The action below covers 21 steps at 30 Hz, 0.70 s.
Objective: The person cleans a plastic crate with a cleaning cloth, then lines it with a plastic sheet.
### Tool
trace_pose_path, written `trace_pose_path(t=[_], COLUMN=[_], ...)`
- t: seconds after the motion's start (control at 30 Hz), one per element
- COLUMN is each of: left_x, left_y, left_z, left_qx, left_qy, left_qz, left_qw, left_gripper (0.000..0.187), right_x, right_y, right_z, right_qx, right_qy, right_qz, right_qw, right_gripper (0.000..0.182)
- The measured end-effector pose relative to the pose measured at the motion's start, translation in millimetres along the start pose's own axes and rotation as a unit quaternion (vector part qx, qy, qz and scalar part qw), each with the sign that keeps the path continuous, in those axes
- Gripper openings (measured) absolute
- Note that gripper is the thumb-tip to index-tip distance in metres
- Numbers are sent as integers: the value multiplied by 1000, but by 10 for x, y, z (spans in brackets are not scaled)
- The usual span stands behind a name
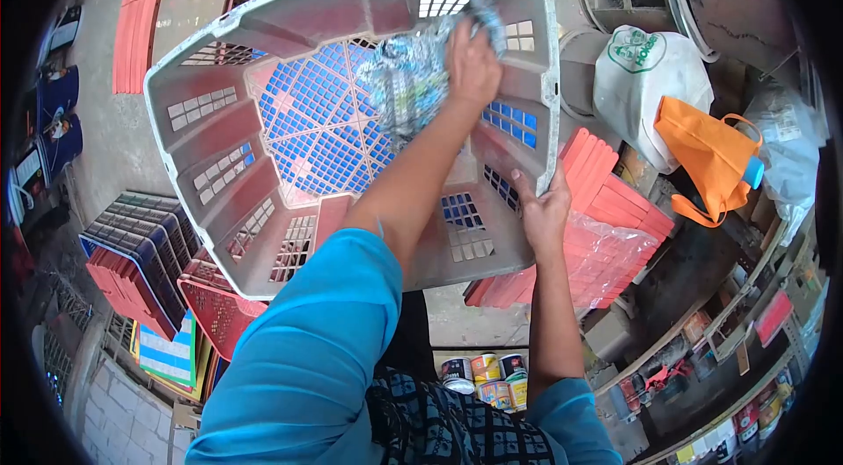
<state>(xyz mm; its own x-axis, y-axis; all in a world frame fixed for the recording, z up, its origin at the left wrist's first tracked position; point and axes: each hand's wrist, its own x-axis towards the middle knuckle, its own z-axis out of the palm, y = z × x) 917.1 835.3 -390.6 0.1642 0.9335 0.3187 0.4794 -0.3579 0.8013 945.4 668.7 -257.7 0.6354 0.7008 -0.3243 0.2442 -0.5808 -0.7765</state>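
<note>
A large plastic crate (303, 15) with grey, red-stained walls and slotted openings is tilted with its inside towards me. Its latticed bottom shows blue through the holes. My left hand (474, 65) reaches into the crate and presses a crumpled blue, white and green patterned cloth (406, 87) against the far right inner wall; the fingers are closed over the cloth and slightly blurred. At the right side, my right hand (544, 212) grips the crate's rim, thumb on the inner side and fingers mostly hidden.
Stacked red plastic pieces (606, 241), partly under clear film, lie right of the crate. Beyond them are a white sack (650, 83) and an orange bag (709, 158). Nested crates (140, 241) and a red basket (215, 298) stand left. Several cans (487, 368) sit below.
</note>
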Motion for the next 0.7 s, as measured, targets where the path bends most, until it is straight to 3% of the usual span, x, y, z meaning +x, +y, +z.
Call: trace_pose_path(t=[0.1, 0.13, 0.23, 0.33, 0.43, 0.53, 0.57, 0.7], left_x=[-196, -296, -373, -747, -972, -1101, -1190, -1184], left_y=[-235, -259, -254, -350, -120, 45, 26, 495], left_z=[-100, -127, -227, -257, -253, -271, -317, -741], left_qx=[126, 127, 151, 149, 158, -23, -38, -210], left_qy=[-176, -194, -241, -274, -178, -315, -307, -242], left_qz=[0, 5, 18, 31, -9, -310, -261, -231], left_qw=[976, 973, 959, 949, 971, 897, 914, 919], left_gripper=[20, 20, 22, 23, 25, 29, 32, 33], right_x=[17, -4, 6, 2, 2, 9, 8, -10], right_y=[-47, -44, 31, 29, 15, 20, 14, 86], right_z=[7, -7, 7, 17, 20, 22, 22, 22], right_qx=[9, 8, -7, -17, -11, -29, -34, -20], right_qy=[-3, -6, 1, 8, 16, 18, 18, 20], right_qz=[51, 80, 6, -4, -8, -11, -8, 2], right_qw=[999, 997, 1000, 1000, 1000, 999, 999, 1000], right_gripper=[27, 27, 26, 25, 25, 25, 26, 28])
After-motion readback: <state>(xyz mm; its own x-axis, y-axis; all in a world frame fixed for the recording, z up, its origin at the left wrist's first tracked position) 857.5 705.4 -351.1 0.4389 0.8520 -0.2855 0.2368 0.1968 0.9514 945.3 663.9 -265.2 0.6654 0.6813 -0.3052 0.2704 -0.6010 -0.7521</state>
